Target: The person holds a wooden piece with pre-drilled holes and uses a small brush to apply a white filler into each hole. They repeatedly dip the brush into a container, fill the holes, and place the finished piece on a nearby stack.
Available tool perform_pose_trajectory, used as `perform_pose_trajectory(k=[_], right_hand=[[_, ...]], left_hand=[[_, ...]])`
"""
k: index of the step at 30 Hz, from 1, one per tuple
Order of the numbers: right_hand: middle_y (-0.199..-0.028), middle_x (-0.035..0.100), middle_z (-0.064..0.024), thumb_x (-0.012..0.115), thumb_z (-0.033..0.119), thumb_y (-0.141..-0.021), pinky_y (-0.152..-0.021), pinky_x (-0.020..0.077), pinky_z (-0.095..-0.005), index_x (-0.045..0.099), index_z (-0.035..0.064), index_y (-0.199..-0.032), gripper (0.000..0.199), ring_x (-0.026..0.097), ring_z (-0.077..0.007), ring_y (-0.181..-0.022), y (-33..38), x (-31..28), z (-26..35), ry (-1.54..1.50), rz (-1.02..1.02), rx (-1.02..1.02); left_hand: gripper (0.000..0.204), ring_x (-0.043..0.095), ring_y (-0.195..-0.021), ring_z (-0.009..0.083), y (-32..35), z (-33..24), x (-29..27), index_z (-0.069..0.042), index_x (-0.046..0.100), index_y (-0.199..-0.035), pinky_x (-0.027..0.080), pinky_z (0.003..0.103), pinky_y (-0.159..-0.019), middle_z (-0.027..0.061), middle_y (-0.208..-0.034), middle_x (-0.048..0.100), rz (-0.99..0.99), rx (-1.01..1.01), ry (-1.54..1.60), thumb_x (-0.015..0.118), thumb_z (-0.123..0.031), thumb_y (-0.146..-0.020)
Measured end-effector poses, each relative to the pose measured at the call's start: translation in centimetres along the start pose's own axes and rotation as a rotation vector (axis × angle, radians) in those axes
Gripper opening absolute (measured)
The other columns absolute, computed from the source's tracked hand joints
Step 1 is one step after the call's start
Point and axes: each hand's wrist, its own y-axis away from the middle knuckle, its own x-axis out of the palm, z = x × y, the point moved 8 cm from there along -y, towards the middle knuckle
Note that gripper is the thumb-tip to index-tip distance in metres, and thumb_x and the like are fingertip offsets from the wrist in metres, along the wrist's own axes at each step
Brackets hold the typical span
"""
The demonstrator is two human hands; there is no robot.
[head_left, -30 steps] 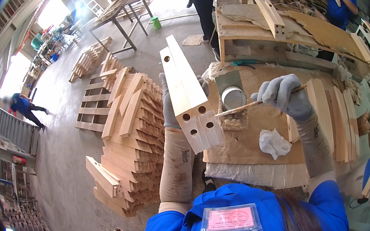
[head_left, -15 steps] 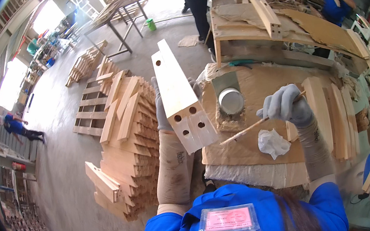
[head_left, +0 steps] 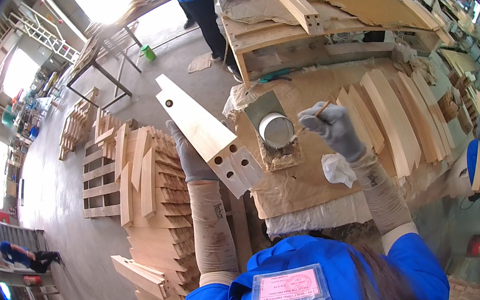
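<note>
My left hand (head_left: 193,159), in a grey glove, grips a pale wooden post (head_left: 200,119) from its left side. The post is held tilted, its end with several round holes turned toward me. Pinched in my gloved right hand (head_left: 336,129) is a thin wooden stick (head_left: 311,122), perhaps a brush; its lower tip is at the right rim of a round can of white material (head_left: 276,130). That can rests on a messy block (head_left: 283,158) on the brown-covered worktable (head_left: 282,199). A crumpled white wad (head_left: 337,170) lies below my right hand.
Stacked wooden pieces (head_left: 156,220) rise on my left beside a pallet (head_left: 101,191). More wooden parts (head_left: 389,122) lie on the right of the worktable. Beyond is a wooden bench (head_left: 274,41) with a holed post (head_left: 294,5). Several co-workers stand around, one (head_left: 199,11) behind the bench.
My right hand has brought the stick's tip from beside the post's holed end to the can's rim. The post leans further to the left. The whole view has shifted.
</note>
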Motion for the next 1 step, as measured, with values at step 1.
perform_pose_trajectory(k=[1], right_hand=[[-0.084, 0.065, -0.0076, 0.067, 0.019, -0.087, -0.065, 0.05, -0.0241, 0.069, -0.001, -0.095, 0.022, 0.061, -0.0113, -0.074, 0.12, 0.91, -0.94, 0.011, -0.017, -0.038]], left_hand=[[0.063, 0.061, -0.089, 0.033, -0.32, -0.17, -0.9, -0.004, 0.048, -0.124, 0.052, 0.044, -0.088, 0.0184, -0.1, 0.06, -0.034, 0.016, -0.011, 0.042, -0.058, -0.092]])
